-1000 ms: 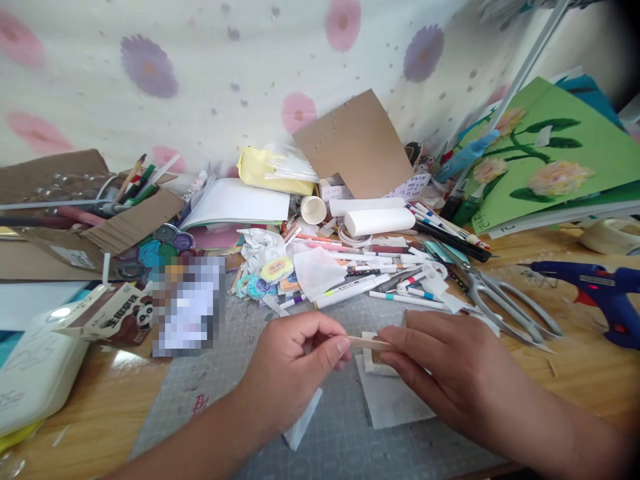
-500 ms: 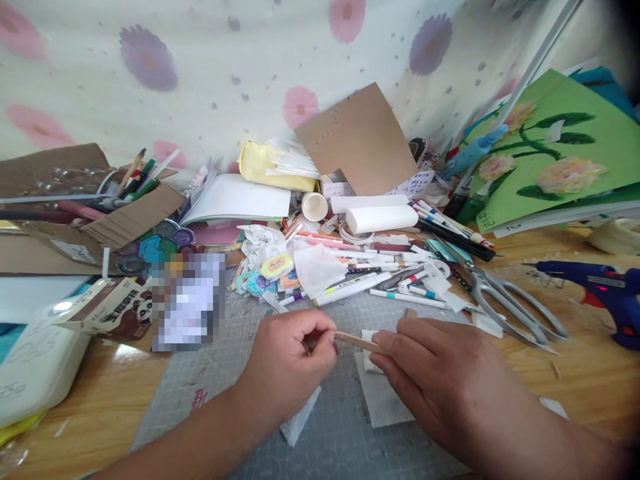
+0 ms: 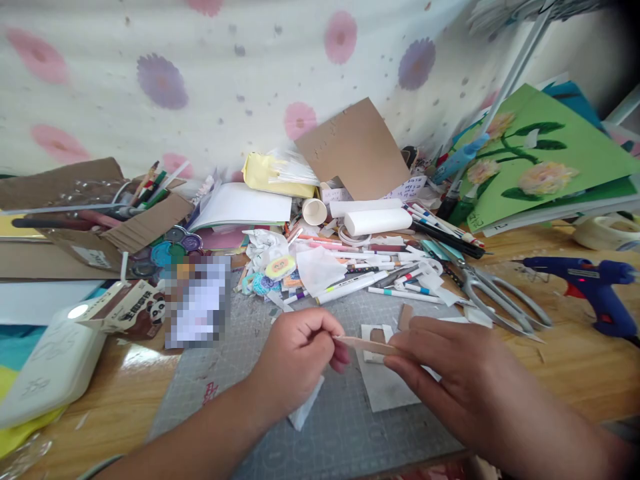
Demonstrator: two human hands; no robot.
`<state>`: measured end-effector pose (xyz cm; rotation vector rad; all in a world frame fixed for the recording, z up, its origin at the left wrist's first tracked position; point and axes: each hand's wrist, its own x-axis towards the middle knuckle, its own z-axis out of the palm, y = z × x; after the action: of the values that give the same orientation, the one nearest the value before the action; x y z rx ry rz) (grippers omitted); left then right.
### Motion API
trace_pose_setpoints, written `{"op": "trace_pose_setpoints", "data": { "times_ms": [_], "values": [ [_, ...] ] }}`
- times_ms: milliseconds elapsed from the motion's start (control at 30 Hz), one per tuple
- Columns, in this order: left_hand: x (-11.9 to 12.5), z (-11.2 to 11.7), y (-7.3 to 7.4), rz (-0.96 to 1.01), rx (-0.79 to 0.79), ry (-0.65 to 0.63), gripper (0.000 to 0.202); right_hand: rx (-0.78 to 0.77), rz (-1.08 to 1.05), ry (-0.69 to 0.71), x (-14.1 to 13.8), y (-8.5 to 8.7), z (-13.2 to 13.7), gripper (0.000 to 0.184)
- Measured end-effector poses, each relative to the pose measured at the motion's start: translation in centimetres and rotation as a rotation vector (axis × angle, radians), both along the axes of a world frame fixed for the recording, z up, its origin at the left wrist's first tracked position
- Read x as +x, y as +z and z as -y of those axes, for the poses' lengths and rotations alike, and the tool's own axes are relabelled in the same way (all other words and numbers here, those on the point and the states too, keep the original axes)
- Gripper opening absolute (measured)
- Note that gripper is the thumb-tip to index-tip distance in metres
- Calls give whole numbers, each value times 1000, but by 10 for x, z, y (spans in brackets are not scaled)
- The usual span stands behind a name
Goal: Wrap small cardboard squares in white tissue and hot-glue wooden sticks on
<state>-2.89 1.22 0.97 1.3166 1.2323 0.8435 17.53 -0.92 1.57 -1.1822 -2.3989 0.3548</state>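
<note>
Between my two hands a narrow tan strip, apparently cardboard [image 3: 366, 344], is stretched level above the grey cutting mat [image 3: 240, 407]. My left hand [image 3: 300, 357] pinches its left end between thumb and forefinger, with the other fingers curled below. The right end sits between the thumb and fingers of my right hand [image 3: 450, 373]. Beneath the strip lies a white sheet [image 3: 385, 393], carrying a small white frame-like piece [image 3: 369, 333]. A short brown cardboard piece [image 3: 405, 316] rests just behind my right fingers. Folded white paper [image 3: 306, 408] shows partly under my left wrist.
Pens, scraps and a white roll [image 3: 379, 221] are heaped behind the mat. Large scissors [image 3: 500, 300] and a blue glue gun [image 3: 590, 280] lie to the right. On the left stand a panda-printed carton [image 3: 133, 310], a cardboard box [image 3: 145, 223] and a white case [image 3: 55, 373].
The view has shifted slightly. My left lower fingers now show below the pinch, and more of the white frame-like piece is visible behind the strip. Both hands still hold the strip.
</note>
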Motion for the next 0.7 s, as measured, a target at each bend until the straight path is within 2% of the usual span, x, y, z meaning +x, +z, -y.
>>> {"op": "trace_pose_setpoints", "data": {
  "times_ms": [67, 133, 267, 467, 700],
  "values": [
    [0, 1, 1, 139, -64, -40, 15, -49, 0, -11, 3, 3, 0, 22],
    [0, 1, 2, 185, -77, -69, 10, -40, 4, -15, 5, 4, 1, 23],
    [-1, 3, 3, 64, -20, -70, 9, 41, 38, -11, 4, 3, 5, 22],
    [0, 4, 3, -46, -7, -60, 15, 263, 122, 47, -1, 2, 9, 20],
    [3, 3, 6, -63, -75, -23, 14, 301, 151, 53, -1, 3, 8, 21]
  ]
}}
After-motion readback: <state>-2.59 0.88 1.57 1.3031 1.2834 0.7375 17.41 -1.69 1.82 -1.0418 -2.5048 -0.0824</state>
